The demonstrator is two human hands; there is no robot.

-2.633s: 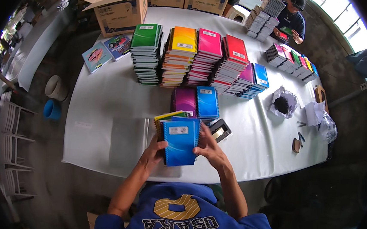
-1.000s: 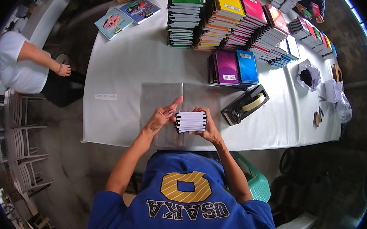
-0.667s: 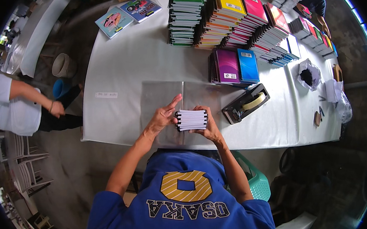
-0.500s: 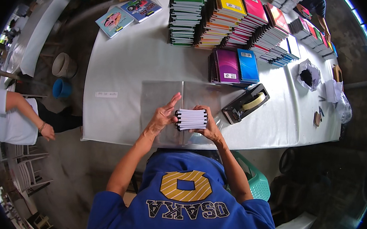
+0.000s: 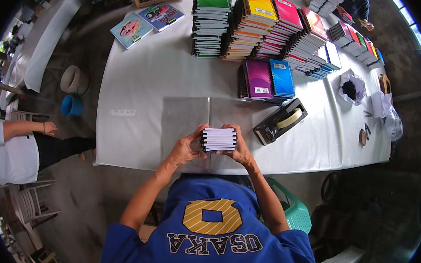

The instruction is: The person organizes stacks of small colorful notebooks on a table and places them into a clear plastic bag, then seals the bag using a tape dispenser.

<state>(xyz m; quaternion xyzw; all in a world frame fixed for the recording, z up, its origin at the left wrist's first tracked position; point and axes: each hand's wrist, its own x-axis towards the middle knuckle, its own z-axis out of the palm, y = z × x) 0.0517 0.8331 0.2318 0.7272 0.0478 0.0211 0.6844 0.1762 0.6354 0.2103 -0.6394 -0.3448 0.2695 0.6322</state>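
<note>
A small stack of spiral notebooks (image 5: 218, 140) stands edge-up between my hands, white page edges facing up and dark bindings at the sides. My left hand (image 5: 188, 146) grips its left side, and my right hand (image 5: 239, 147) closes round its right side. Beneath them, a clear plastic sheet (image 5: 185, 110) with a fold down its middle lies on the white-covered table (image 5: 135, 145). Just right of my right hand sits a black tape dispenser (image 5: 281, 121) with a roll of tape. The notebooks' covers are hidden from view.
Beyond the sheet are purple notebooks (image 5: 259, 79) and blue notebooks (image 5: 281, 78). Tall stacks of green notebooks (image 5: 210, 22) and yellow notebooks (image 5: 256, 16) rise behind. Two picture-covered books (image 5: 132, 30) lie far left. A person (image 5: 11, 150) stands at left; another person's hand (image 5: 366, 25) shows far right.
My left hand, its fingers raised before, has closed onto the stack's left side. The person at left has swung an arm forward. The view has shifted slightly.
</note>
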